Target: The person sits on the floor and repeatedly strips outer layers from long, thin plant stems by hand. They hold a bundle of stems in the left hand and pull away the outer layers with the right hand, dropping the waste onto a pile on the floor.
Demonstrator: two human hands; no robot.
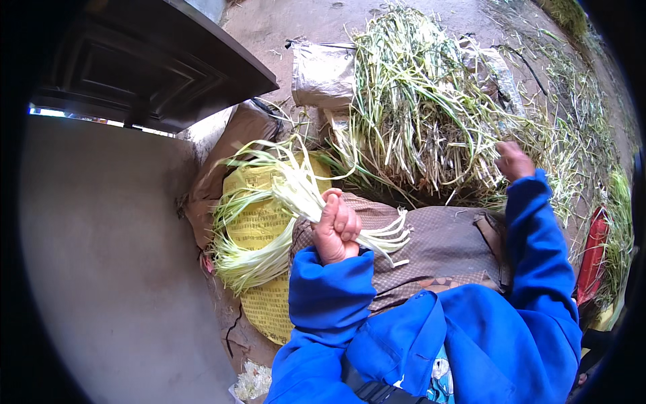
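Note:
My left hand (337, 226) is closed around a bunch of pale garlic-like green shoots (299, 196). Their white root ends stick out to the right over my lap, while the leafy ends fan out to the upper left. At the right edge of a large heap of uncleaned shoots (414, 101) is my right hand (515, 160), its fingers curled and slightly blurred. Whether a stalk is held in it cannot be made out. Cleaned shoots (257, 265) lie in a curved bundle on a yellow printed sack (270, 308) left of my knees.
A checked brown cloth (444, 232) covers my lap. The heap rests over pale sacking (323, 73). At left stand a dark panelled door (146, 76) and a grey wall-like surface (111, 242). Loose stalks (570, 96) litter the ground at right, near a red packet (593, 257).

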